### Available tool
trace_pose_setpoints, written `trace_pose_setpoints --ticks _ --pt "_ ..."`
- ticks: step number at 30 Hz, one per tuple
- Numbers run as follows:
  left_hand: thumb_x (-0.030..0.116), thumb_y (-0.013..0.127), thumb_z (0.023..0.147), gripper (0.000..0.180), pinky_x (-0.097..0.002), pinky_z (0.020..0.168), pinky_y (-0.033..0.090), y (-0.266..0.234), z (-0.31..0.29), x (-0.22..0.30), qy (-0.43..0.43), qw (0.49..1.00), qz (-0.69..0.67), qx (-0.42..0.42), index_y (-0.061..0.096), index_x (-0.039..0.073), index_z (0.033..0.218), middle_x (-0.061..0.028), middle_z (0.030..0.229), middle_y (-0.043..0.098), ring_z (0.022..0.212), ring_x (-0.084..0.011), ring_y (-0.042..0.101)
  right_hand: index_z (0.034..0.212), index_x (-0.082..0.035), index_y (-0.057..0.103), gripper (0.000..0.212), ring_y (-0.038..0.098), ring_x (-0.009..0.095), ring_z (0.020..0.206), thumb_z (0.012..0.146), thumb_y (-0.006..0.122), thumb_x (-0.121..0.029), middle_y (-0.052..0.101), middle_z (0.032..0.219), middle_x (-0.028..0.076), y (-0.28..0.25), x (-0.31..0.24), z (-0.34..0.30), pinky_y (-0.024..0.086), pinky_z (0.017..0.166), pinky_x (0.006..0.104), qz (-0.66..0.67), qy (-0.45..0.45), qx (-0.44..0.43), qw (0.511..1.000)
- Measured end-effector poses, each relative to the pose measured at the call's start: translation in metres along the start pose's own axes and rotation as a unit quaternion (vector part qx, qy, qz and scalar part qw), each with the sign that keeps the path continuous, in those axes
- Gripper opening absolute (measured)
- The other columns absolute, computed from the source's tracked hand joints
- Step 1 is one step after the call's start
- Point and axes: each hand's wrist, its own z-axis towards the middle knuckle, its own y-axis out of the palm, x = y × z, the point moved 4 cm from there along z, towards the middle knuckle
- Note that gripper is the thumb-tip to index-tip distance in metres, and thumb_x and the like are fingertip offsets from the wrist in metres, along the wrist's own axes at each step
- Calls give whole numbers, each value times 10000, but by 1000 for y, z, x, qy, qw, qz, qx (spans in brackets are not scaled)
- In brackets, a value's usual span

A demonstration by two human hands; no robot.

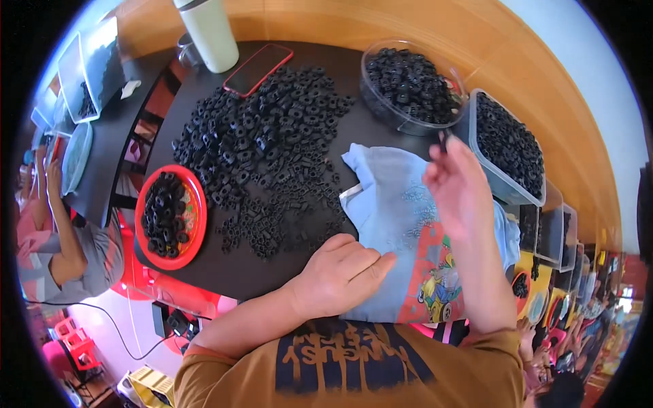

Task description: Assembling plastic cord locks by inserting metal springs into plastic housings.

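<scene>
My right hand [457, 187] is raised over the right side of a light blue cloth [381, 183], near a round transparent tub. Thumb and fingertips pinch a small black part [443, 141]. My left hand [342, 273] rests at the near left edge of the cloth, its fingers curled closed; whatever may be inside is hidden. On the cloth, which carries a colourful print, lie small pale ring-like bits [416, 204]. Left of it spreads a heap of black moulded parts [252, 129], with smaller black pieces [272, 217] on its near side.
A red plate [197, 234] of black parts sits at the left table edge. The round tub [401, 126] and a rectangular bin [507, 190] hold more. A red-edged phone [258, 70] and a pale bottle [211, 37] stand at the back. Another person [75, 251] sits at left.
</scene>
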Motion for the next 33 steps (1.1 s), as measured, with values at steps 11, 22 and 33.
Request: trace_pose_setpoints --ticks 11,22,33 --pt "-12 689 633 264 -327 537 420 9 14 -4 -38 998 -22 -53 659 4 895 -59 706 545 558 -212 519 1286 -16 451 467 586 216 1023 859 618 -107 543 1216 132 -18 -38 -7 476 833 337 -148 -106 -33 983" --pt "-43 677 642 242 -331 521 421 30 13 2 -52 994 -15 -99 659 -2 880 -71 718 581 559 -220 544 1225 22 466 548 486 240 1047 793 673 -244 500 1160 119 -249 -129 -3 377 932 336 -257 -262 385 847" --pt "-14 683 651 243 -339 519 419 22 8 -10 -91 990 -3 -104 661 16 891 -59 706 567 557 -224 535 1077 -9 594 318 566 146 732 866 569 -245 577 882 45 -254 -132 3 520 669 343 -305 -125 241 913"
